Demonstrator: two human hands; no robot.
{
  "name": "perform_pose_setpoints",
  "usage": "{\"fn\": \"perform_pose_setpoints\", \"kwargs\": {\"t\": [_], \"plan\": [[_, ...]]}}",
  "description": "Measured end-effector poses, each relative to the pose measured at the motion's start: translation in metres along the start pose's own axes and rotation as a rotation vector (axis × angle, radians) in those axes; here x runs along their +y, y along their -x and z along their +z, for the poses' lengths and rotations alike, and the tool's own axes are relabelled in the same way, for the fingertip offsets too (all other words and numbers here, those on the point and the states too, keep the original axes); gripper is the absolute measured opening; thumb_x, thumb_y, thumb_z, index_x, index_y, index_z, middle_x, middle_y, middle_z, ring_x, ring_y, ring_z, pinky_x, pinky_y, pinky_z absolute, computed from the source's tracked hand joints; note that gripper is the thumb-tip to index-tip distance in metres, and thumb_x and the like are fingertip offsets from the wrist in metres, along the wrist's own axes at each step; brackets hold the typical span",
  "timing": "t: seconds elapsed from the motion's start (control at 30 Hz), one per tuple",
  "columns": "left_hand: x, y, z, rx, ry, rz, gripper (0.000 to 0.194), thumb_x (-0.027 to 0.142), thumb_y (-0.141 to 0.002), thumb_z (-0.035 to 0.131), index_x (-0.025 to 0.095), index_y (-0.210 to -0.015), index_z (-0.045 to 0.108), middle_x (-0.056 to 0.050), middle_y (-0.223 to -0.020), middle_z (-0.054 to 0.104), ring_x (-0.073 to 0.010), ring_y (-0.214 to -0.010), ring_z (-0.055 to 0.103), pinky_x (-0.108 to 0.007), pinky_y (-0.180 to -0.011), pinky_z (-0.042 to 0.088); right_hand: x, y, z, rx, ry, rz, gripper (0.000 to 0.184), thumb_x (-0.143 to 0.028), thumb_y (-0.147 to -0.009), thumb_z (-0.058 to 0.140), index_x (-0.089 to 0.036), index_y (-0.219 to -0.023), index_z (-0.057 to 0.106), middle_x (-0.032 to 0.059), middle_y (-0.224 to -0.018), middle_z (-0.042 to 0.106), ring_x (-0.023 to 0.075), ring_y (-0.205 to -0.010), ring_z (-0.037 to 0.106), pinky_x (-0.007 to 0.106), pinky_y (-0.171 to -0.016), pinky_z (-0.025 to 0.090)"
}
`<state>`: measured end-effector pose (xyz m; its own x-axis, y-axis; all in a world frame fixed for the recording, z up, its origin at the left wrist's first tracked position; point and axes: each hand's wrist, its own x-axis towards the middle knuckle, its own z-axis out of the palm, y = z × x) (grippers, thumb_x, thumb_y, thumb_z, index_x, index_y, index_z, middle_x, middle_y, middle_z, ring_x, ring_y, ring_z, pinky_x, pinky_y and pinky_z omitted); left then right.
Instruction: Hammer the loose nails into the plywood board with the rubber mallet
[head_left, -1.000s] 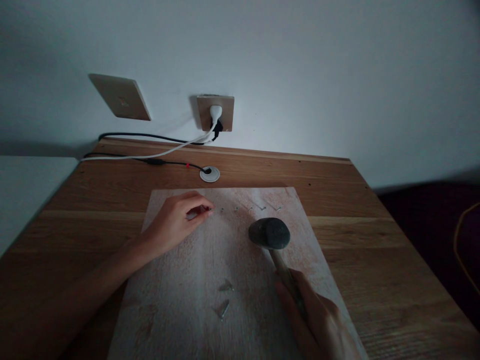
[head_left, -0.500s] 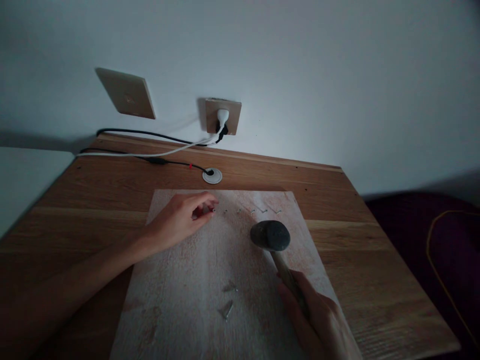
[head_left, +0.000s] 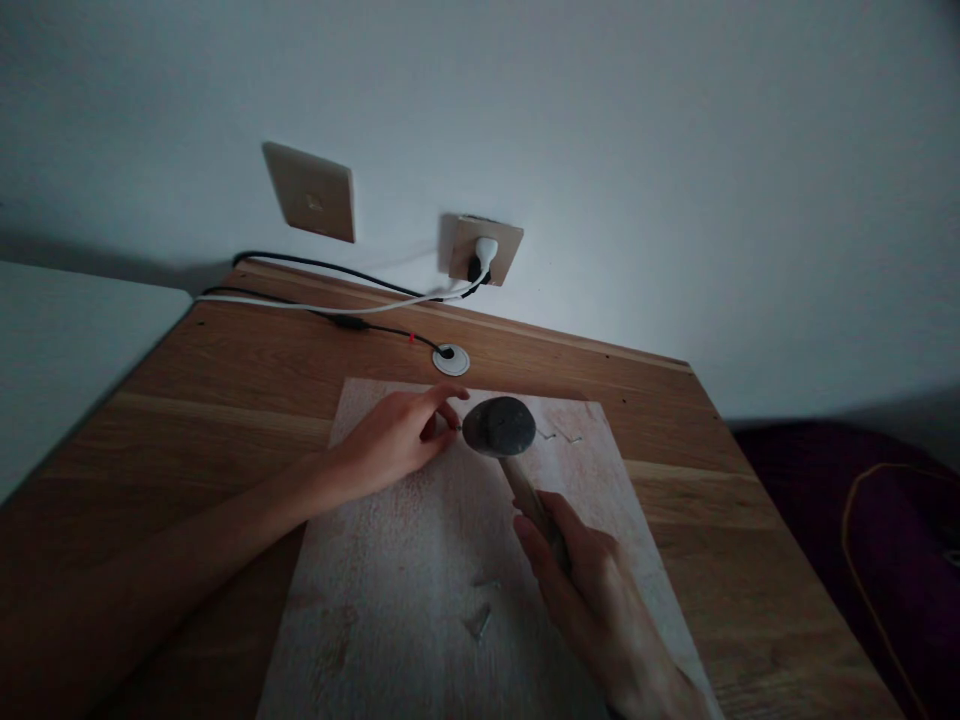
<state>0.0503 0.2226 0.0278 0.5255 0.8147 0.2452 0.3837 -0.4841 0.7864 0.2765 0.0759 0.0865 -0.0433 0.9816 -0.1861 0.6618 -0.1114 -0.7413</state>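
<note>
My right hand (head_left: 592,590) is wrapped round the wooden handle of a mallet (head_left: 499,427) with a dark, rounded head. The head hangs over the far part of a pale, worn-looking board (head_left: 405,580), close to my left fingertips. My left hand (head_left: 405,430) rests on the board, thumb and forefinger pinched round a small nail whose tip end is mostly hidden. To the right of the mallet head, nails (head_left: 574,438) stand in a row in the board; others in that row are covered by the head. A loose nail (head_left: 484,625) lies nearer to me, with another small one beyond it.
The board lies on a wooden desk (head_left: 675,520) against a white wall. Behind it are a round cable grommet (head_left: 451,360), black and white cables (head_left: 322,306) and a wall socket (head_left: 510,250) with plugs in it. Dark purple fabric (head_left: 817,520) is at the right.
The mallet has moved left and away from me, from beside the row of nails to next to my left fingertips. My left hand keeps its pinch. The whole view has shifted slightly.
</note>
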Motion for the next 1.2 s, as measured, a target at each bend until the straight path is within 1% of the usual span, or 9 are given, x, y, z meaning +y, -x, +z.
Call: {"fn": "perform_pose_setpoints", "kwargs": {"t": [0.2,0.33,0.6,0.67,0.8,0.83,0.97,1.03,1.2], "plan": [[-0.003,0.001,0.002,-0.002,-0.062,0.015,0.056,0.002,-0.086,0.064,0.021,-0.138,0.065,0.000,-0.092,0.081,-0.0142,-0.068,0.071,-0.026,-0.070,0.054,0.000,-0.008,0.007,-0.014,0.012,-0.030,0.033,-0.047,-0.114,0.044,-0.021,-0.117,0.064,0.0020,-0.080,0.076,0.0196,-0.070,0.077,0.028,-0.062,0.052],[-0.003,0.000,0.003,0.029,-0.060,0.020,0.053,0.002,-0.083,0.068,0.022,-0.133,0.069,-0.001,-0.094,0.080,-0.0160,-0.076,0.073,-0.026,-0.071,0.053,0.005,-0.011,0.008,-0.013,0.024,-0.037,0.034,-0.048,-0.114,0.045,-0.020,-0.116,0.064,0.0016,-0.077,0.076,0.0186,-0.064,0.075,0.028,-0.060,0.052],[0.000,-0.003,0.004,0.042,0.009,-0.002,0.052,-0.002,-0.084,0.065,0.021,-0.131,0.068,0.001,-0.088,0.079,-0.0131,-0.068,0.070,-0.024,-0.067,0.051,0.004,-0.010,0.012,0.024,0.007,-0.018,0.038,-0.053,-0.113,0.046,-0.021,-0.108,0.065,0.0002,-0.071,0.072,0.0183,-0.062,0.073,0.027,-0.056,0.049],[-0.002,-0.002,0.005,0.031,0.008,0.000,0.051,-0.001,-0.086,0.066,0.021,-0.132,0.068,0.001,-0.089,0.080,-0.0135,-0.070,0.071,-0.025,-0.069,0.052,0.000,-0.007,0.012,0.067,0.007,0.015,0.040,-0.056,-0.112,0.048,-0.020,-0.110,0.066,-0.0018,-0.067,0.067,0.0171,-0.057,0.068,0.027,-0.053,0.046],[-0.005,-0.001,0.006,0.024,-0.001,0.001,0.045,0.005,-0.090,0.071,0.020,-0.132,0.068,-0.001,-0.095,0.082,-0.0165,-0.082,0.076,-0.029,-0.078,0.055,-0.007,0.000,0.011,0.158,-0.016,0.100,0.043,-0.059,-0.110,0.048,-0.019,-0.113,0.065,-0.0086,-0.057,0.047,0.0134,-0.044,0.044,0.028,-0.043,0.033],[-0.006,-0.001,0.007,0.026,-0.002,-0.001,0.045,0.006,-0.090,0.071,0.020,-0.132,0.068,-0.002,-0.096,0.082,-0.0171,-0.084,0.076,-0.029,-0.079,0.055,-0.008,0.001,0.010,0.165,-0.023,0.108,0.043,-0.059,-0.110,0.047,-0.020,-0.113,0.065,-0.0088,-0.057,0.046,0.0136,-0.044,0.044,0.028,-0.043,0.033],[-0.006,-0.001,0.007,0.021,0.002,0.009,0.048,0.003,-0.089,0.070,0.020,-0.133,0.068,-0.001,-0.095,0.081,-0.0156,-0.078,0.073,-0.027,-0.073,0.052,-0.009,-0.001,0.010,0.164,-0.012,0.087,0.039,-0.057,-0.109,0.049,-0.022,-0.111,0.066,-0.0028,-0.068,0.063,0.0162,-0.057,0.063,0.029,-0.056,0.045],[-0.004,-0.002,0.006,0.014,0.000,0.008,0.049,0.001,-0.087,0.068,0.021,-0.131,0.069,0.000,-0.093,0.081,-0.0146,-0.074,0.072,-0.026,-0.069,0.050,-0.009,-0.002,0.011,0.136,-0.006,0.069,0.036,-0.055,-0.109,0.050,-0.023,-0.109,0.067,-0.0004,-0.076,0.071,0.0177,-0.065,0.070,0.030,-0.062,0.049],[-0.001,-0.002,0.004,0.017,-0.015,-0.012,0.047,0.001,-0.085,0.067,0.020,-0.128,0.071,-0.001,-0.090,0.080,-0.0155,-0.074,0.072,-0.026,-0.069,0.050,-0.002,-0.005,0.014,0.071,-0.002,0.063,0.039,-0.055,-0.110,0.048,-0.021,-0.116,0.066,0.0013,-0.078,0.074,0.0195,-0.065,0.072,0.031,-0.062,0.049]]}}
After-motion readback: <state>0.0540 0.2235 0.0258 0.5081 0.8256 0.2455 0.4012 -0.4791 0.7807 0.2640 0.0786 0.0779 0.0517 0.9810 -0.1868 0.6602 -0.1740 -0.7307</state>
